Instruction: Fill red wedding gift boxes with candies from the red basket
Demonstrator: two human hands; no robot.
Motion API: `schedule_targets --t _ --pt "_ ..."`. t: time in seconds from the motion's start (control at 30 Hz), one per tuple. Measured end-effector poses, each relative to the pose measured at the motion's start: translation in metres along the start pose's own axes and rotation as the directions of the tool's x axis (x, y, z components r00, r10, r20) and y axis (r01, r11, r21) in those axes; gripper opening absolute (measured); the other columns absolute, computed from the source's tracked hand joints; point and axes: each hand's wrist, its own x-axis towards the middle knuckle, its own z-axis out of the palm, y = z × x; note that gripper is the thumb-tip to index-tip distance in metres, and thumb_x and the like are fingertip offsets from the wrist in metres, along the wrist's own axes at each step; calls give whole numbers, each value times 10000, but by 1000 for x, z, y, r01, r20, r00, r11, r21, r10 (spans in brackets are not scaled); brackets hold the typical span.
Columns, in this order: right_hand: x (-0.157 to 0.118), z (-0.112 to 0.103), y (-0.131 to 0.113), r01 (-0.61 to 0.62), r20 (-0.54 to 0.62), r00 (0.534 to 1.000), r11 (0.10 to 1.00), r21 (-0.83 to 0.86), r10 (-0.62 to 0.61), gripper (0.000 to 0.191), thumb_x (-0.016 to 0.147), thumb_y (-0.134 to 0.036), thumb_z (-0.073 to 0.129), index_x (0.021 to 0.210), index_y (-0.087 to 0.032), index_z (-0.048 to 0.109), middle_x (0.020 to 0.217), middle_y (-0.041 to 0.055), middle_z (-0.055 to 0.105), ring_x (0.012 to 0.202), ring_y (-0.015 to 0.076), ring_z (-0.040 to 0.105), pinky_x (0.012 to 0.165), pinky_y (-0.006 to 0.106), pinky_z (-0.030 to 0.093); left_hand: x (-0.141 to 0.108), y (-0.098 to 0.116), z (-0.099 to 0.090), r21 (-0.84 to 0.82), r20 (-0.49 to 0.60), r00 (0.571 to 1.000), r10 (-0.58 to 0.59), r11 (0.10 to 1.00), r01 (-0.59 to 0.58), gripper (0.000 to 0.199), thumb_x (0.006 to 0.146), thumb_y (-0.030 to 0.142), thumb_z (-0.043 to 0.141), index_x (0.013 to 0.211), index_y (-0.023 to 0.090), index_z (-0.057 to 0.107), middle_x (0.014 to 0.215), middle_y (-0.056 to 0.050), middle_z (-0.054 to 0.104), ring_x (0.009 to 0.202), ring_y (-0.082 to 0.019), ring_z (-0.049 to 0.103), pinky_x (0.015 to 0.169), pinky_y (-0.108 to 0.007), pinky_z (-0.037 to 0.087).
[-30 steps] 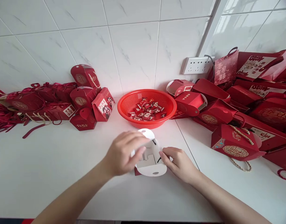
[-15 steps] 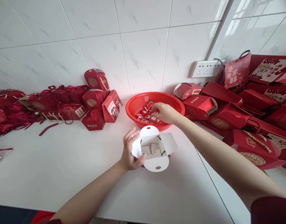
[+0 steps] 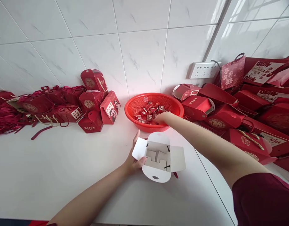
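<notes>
One box [image 3: 158, 147] against left fingers [image 3: 136, 137]

A dark cable [image 3: 220, 69] seemingly enters the white socket strip [image 3: 201, 70].

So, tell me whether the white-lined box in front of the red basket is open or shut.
Open: the box has its four flaps spread apart, and its white inside shows between them.

The box [image 3: 156, 173] looks matt card; the basket [image 3: 146, 126], plastic; tiles [image 3: 142, 59], glossy.
</notes>
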Motion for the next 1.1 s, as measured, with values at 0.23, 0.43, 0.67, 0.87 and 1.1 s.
schedule_targets --t 0.23,0.43,0.67,0.87,1.1 --pt "-21 -10 22 97 -94 993 966 238 -77 235 867 -259 731 1086 -193 679 1054 51 699 939 217 671 831 358 556 2 3 3 -101 129 989 -65 992 79 878 907 485 572 1596 267 74 1337 -131 604 1268 -365 556 1080 -600 412" --pt "-49 0 37 284 -464 886 821 496 -26 255 879 -317 650 1106 -207 615 1097 54 700 973 223 670 842 333 545 3 -3 -8 131 -44 999 21 991 -15 990 834 505 631 1588 267 35 1240 -122 573 1119 -351 594 1013 -576 439" --pt "-47 14 38 419 -514 858 576 702 3 251 845 -330 670 1043 -218 563 970 40 701 785 202 706 665 347 627 4 -5 -17 212 -112 994 -20 976 44 943 843 468 632 1580 249 85 1094 -84 559 1019 -314 571 995 -554 426" --pt "-55 10 34 490 -530 847 449 747 -43 283 770 -287 757 992 -208 600 886 16 677 725 179 688 661 350 641 7 -4 -18 239 -199 977 -72 964 120 909 882 446 609 1587 248 71 1092 -71 584 1125 -316 557 1058 -542 379" --pt "-109 -11 2 651 -636 758 252 717 -147 331 843 -415 746 1010 -245 516 883 4 675 779 181 693 586 276 608 9 -3 -17 212 -171 978 -122 964 158 931 884 448 621 1591 248 48 1212 -97 586 1199 -318 545 1101 -541 354"
